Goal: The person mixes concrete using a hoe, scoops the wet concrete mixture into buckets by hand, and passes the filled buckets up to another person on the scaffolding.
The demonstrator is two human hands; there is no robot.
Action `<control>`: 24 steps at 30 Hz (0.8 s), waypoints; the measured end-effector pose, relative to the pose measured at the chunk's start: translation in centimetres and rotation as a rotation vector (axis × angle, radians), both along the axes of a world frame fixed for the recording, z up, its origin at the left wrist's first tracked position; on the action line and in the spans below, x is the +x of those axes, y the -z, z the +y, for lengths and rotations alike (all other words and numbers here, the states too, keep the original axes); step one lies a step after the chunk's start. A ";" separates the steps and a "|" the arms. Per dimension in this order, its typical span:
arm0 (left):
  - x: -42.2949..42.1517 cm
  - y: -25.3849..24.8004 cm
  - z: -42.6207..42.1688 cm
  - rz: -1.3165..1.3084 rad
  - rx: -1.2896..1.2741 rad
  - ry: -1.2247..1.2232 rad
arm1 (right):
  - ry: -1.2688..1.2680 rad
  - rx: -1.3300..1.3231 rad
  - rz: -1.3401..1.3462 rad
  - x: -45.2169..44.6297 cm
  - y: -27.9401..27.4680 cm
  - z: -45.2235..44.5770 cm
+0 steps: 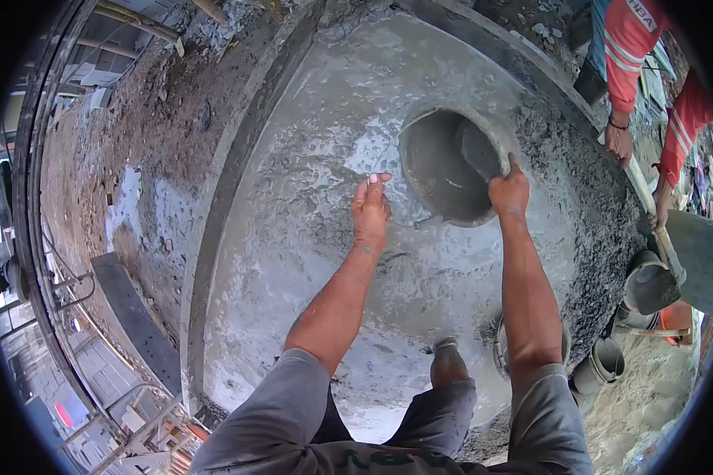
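A round bucket (444, 154), coated in grey mud, stands tilted on the wet cement surface (293, 198). My right hand (511, 190) is closed on the bucket's right rim, its index finger pointing along the edge. Inside the bucket the grey walls are wet, with a darker curved patch near the rim. To the left of the bucket my left hand (371, 207) is raised over the cement, fingers bent and thumb near the index finger. It does not touch the bucket; whether it pinches anything small is too hard to make out.
A co-worker's red sleeves (626, 55) and hands hold a wooden handle (640, 186) at the right. Buckets (651, 283) (608, 360) stand at lower right. Another bucket is partly behind my right arm. A raised board (234, 158) edges the cement at left.
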State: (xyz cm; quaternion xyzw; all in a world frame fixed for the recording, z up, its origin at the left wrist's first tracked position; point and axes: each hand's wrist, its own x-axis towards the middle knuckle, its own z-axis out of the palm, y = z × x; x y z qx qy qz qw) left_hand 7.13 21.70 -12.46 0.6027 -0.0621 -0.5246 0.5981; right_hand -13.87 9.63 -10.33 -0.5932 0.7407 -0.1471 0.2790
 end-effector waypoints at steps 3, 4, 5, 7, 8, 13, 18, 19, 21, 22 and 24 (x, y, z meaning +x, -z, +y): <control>5.7 8.5 -3.8 0.118 -0.013 0.003 | -0.119 -0.137 0.187 10.5 3.7 -3.9; 7.2 10.8 -4.1 0.155 -0.020 0.020 | -0.134 -0.071 0.197 14.2 4.7 -4.8; 8.9 12.4 -4.1 0.194 -0.056 0.032 | -0.167 -0.111 0.239 17.5 7.1 -5.6; 12.2 14.3 -2.8 0.274 -0.105 0.053 | -0.252 -0.107 0.302 22.2 10.6 -4.7; 12.9 15.1 -1.0 0.313 -0.129 0.012 | -0.308 -0.075 0.324 24.0 11.0 -4.2; 13.0 13.6 8.8 0.405 -0.057 -0.223 | -0.582 0.034 0.321 27.4 13.6 0.5; 13.9 5.2 13.1 0.246 0.217 -0.194 | -0.596 0.078 0.056 25.9 14.1 5.6; 13.7 3.6 13.4 0.213 0.262 -0.165 | -0.495 0.216 -0.027 25.5 13.1 6.4; 13.2 0.2 12.9 0.000 0.329 -0.032 | -0.308 0.398 -0.181 23.6 11.9 8.1; 13.1 -1.3 11.9 -0.117 0.348 0.041 | -0.213 0.424 -0.261 22.2 12.7 8.6; 12.1 -4.5 11.5 -0.228 0.395 0.245 | 0.071 0.660 -0.515 18.3 15.8 11.1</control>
